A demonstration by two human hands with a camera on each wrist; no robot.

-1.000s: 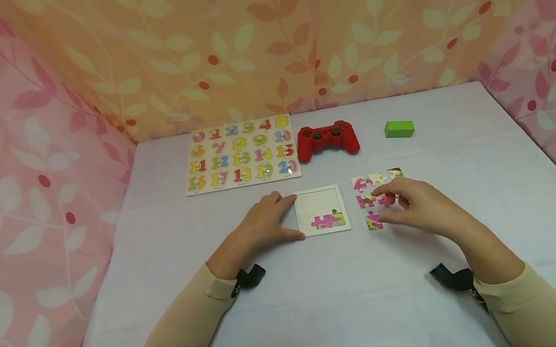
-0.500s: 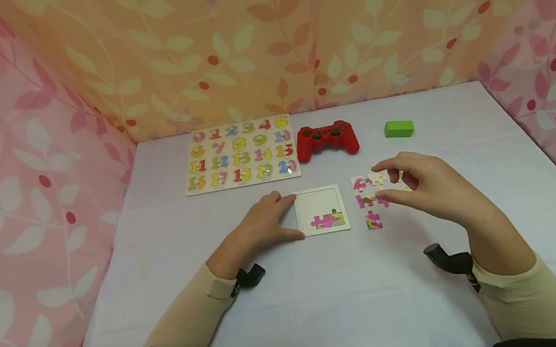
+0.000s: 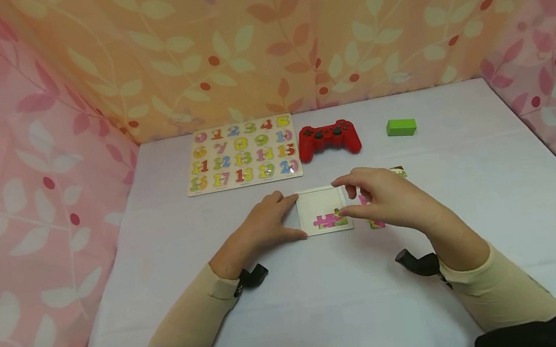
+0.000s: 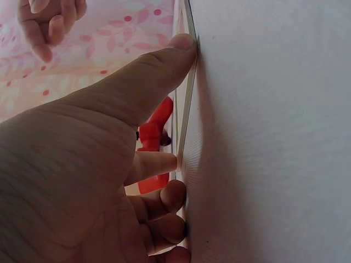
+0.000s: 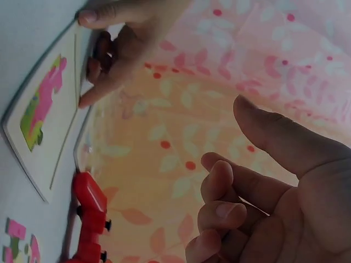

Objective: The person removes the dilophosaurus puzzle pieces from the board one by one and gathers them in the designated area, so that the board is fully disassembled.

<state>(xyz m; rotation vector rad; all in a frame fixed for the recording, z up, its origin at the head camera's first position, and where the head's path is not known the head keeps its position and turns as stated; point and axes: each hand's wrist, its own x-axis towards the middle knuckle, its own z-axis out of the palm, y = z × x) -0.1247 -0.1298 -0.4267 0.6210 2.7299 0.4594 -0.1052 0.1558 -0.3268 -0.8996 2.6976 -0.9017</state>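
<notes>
A small white square puzzle tray (image 3: 318,203) lies on the cloth, with joined pink and green jigsaw pieces (image 3: 327,221) in its lower right corner. My left hand (image 3: 265,223) rests at the tray's left side, straight thumb and index fingertips touching its two left corners. Over the tray's right edge hovers my right hand (image 3: 392,198). The right wrist view shows its thumb and index finger apart, nothing between them, the other fingers loosely bent. Loose jigsaw pieces (image 3: 378,224) lie right of the tray, mostly hidden under the right hand; one more piece (image 3: 400,171) shows behind it.
Behind the tray lies a wooden number board (image 3: 241,153), with a red game controller (image 3: 328,139) beside it. A green block (image 3: 401,127) sits at the back right. Patterned curtains (image 3: 264,45) enclose the back and sides of the white-covered table.
My right hand has risen off the loose pieces and moved left to the tray's right edge. The left hand has stayed on the tray, and the joined pieces look the same.
</notes>
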